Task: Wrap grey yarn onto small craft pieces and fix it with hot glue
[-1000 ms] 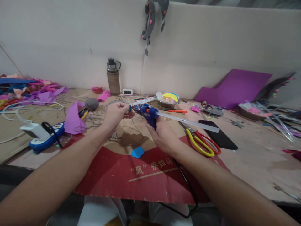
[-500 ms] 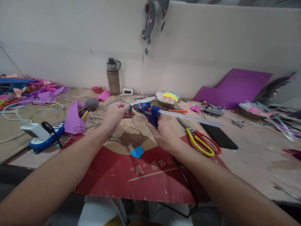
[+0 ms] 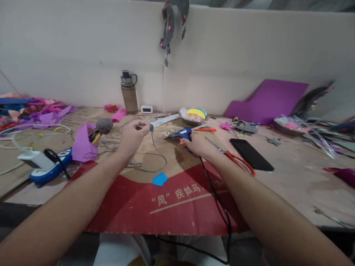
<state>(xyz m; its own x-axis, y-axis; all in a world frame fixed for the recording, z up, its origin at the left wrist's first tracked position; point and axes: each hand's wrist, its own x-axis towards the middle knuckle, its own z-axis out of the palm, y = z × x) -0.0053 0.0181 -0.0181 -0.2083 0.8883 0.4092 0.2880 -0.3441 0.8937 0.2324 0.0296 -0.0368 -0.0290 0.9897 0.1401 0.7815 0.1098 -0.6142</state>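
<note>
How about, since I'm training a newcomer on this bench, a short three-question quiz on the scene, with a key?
1. Multiple choice: which thing is the right hand on?
A) the water bottle
B) the blue glue gun
C) the ball of yarn

2. True or false: in the picture, the black phone lies to the right of the bright blue cut-out.

3. Fill in the missing word: the left hand pinches a small blue-green piece, and a thin grey ____ runs down from there and loops across the table.

Key: 1. B. 2. True. 3. Cord.
</note>
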